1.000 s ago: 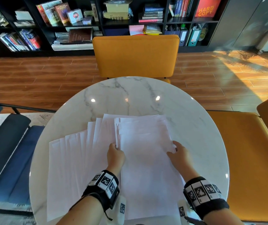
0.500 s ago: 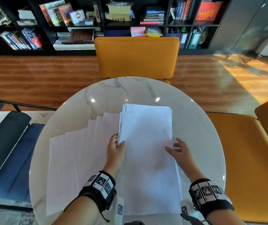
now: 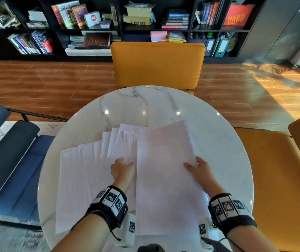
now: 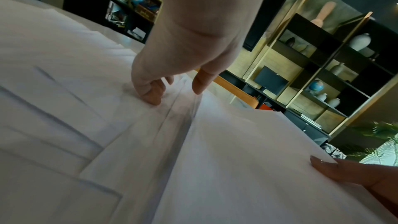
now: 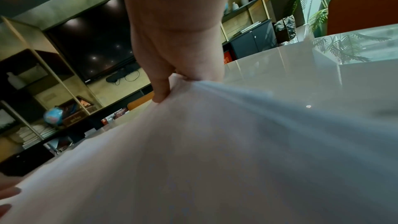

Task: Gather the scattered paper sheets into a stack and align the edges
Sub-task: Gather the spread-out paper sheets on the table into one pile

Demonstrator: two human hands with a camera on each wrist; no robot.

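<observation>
A stack of white paper sheets (image 3: 163, 179) lies on the round marble table (image 3: 145, 102), skewed a little to the right. More sheets (image 3: 83, 179) fan out to its left, partly tucked under it. My right hand (image 3: 198, 170) pinches the stack's right edge, thumb on top; the right wrist view shows the pinch (image 5: 172, 84) on the paper (image 5: 215, 159). My left hand (image 3: 122, 168) sits just left of the stack. In the left wrist view its bent fingertips (image 4: 152, 98) press on the fanned sheets (image 4: 64, 91) and its thumb hovers at the stack's edge.
An orange chair (image 3: 156, 64) stands at the table's far side, another orange seat (image 3: 276, 179) at the right and a dark blue seat (image 3: 14, 160) at the left. Bare marble shows beyond the papers. Bookshelves (image 3: 91, 24) line the back wall.
The stack has come down from its raised, pushed-forward position and now lies turned slightly right. My left hand left the stack's left edge for the fanned sheets. My right hand took hold of the right edge.
</observation>
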